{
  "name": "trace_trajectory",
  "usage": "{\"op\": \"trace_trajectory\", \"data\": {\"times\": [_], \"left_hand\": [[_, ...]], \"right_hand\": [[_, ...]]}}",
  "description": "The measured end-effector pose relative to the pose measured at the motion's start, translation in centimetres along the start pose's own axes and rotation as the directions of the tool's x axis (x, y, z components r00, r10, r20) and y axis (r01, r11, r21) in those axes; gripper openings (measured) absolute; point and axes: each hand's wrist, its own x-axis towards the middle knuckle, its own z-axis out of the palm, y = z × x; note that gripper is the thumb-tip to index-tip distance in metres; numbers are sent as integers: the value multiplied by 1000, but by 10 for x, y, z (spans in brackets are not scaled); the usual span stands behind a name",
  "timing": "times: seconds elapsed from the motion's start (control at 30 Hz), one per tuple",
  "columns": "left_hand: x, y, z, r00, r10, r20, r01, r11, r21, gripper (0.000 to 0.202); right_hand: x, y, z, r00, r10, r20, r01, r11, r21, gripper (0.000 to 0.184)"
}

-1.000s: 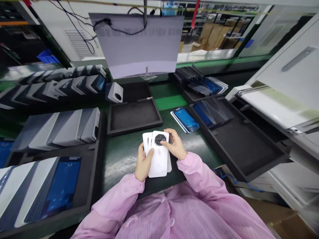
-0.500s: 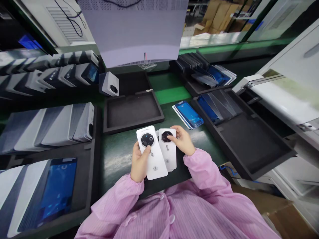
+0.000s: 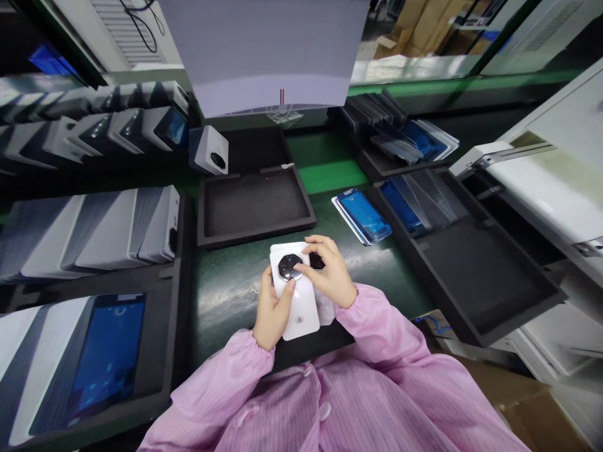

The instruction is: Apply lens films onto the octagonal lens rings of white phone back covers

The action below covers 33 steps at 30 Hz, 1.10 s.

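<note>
Both my hands hold a small stack of white phone back covers (image 3: 300, 307) with round black camera rings, just above the green bench. My left hand (image 3: 273, 311) grips the top cover along its left edge, thumb on its face. My right hand (image 3: 328, 273) is closed over the upper right of the stack, its fingertips touching the black ring of the top cover and hiding most of the cover beneath.
An empty black foam tray (image 3: 254, 207) lies just beyond my hands. Blue-filmed screen panels (image 3: 362, 216) lie to the right beside a long black tray (image 3: 466, 263). Trays of white and grey covers (image 3: 94, 229) fill the left. A white machine (image 3: 541, 188) stands right.
Half a second ago two covers were fanned side by side. Now they are slid back together and my right hand has moved left onto the top cover's camera ring.
</note>
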Motion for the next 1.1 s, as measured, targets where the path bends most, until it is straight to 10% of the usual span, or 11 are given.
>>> {"op": "trace_trajectory", "data": {"times": [0.27,0.43,0.63,1.1], "left_hand": [[-2,-1,-1,996,-27,86,25,999,24,51],[0,5,-1,995,-85,54,87,995,-41,52],[1,7,0,1000,-30,-7,30,999,13,46],[2,9,-5,997,73,-22,-71,995,75,45]], "right_hand": [[-4,12,-2,983,162,90,-176,969,174,10],[-10,5,1,991,-111,-78,111,994,-11,8],[-17,8,5,839,-544,17,544,839,-25,15],[-23,12,10,742,-670,22,662,737,134,25]]}}
